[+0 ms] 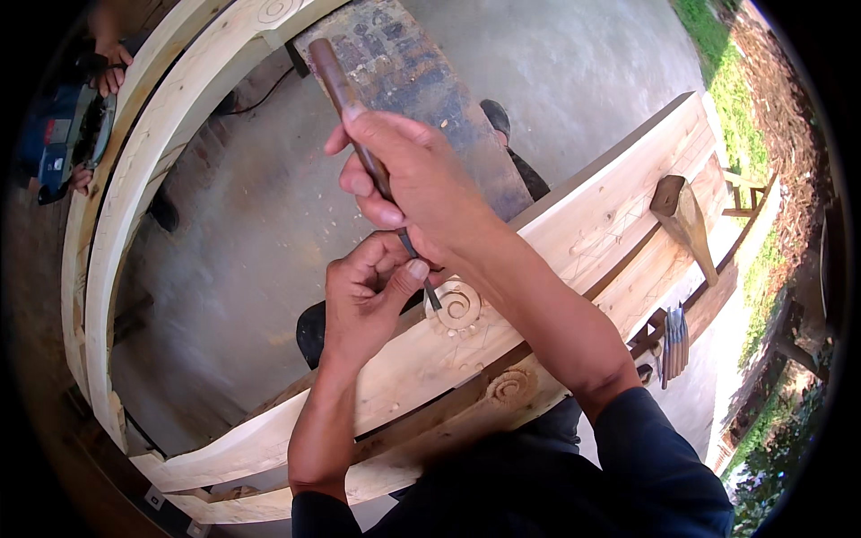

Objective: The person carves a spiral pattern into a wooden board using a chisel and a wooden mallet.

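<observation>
A carving chisel [377, 173] with a brown wooden handle slants down over the nearer pale beam. My right hand [404, 170] is wrapped round its handle. Lower down, my left hand [372, 282] pinches the dark metal shank between thumb and fingers. The blade tip meets the left edge of a carved spiral [457, 307] on the wooden beam [386, 386]; whether it cuts in I cannot tell. Small carved nubs sit below that spiral. A second carved spiral [511, 387] shows on the beam closest to my body.
A wooden mallet [682, 220] lies on the beams at right, near a row of chisels [674, 345]. A paint-stained bench [421, 81] stands beyond my hands. At far left, another person's hands [112, 67] hold a blue power tool [67, 139] beside curved beams [134, 193].
</observation>
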The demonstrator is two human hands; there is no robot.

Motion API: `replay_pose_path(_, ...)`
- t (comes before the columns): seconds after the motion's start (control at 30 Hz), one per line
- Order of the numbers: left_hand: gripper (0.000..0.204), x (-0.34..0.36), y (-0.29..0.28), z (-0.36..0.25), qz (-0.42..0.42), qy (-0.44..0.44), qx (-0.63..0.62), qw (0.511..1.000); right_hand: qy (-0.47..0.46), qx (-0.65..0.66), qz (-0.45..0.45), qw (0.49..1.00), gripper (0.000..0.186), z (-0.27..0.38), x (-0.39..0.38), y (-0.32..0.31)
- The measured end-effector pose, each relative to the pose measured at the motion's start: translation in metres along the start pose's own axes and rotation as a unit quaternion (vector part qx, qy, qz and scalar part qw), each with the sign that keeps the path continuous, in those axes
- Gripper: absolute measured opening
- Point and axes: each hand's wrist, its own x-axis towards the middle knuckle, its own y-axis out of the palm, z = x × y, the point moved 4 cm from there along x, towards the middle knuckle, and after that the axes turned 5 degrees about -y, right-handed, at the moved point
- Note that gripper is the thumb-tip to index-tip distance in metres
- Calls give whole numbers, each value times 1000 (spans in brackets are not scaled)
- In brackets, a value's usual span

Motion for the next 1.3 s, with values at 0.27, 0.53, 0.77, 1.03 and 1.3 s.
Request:
replay_pose_path(0.27,18,26,17,-30,13,22,175,984,-94,-26,-9,995,38,28,-3,-10)
replay_pose_path(0.53,18,24,-7,-8,140,-35,129,981,-73,-6,36,997,33,9,-1,-1)
replay_pose_path(0.77,22,26,-11,-12,184,-56,165,967,-39,-20,59,997,34,8,-2,1)
replay_pose_path(1.03,22,24,-11,-11,168,-54,147,973,-24,-9,38,999,32,5,-1,3)
replay_pose_path(1.3,17,23,-6,-13,141,-55,129,980,-40,-16,50,998,31,3,-1,4)
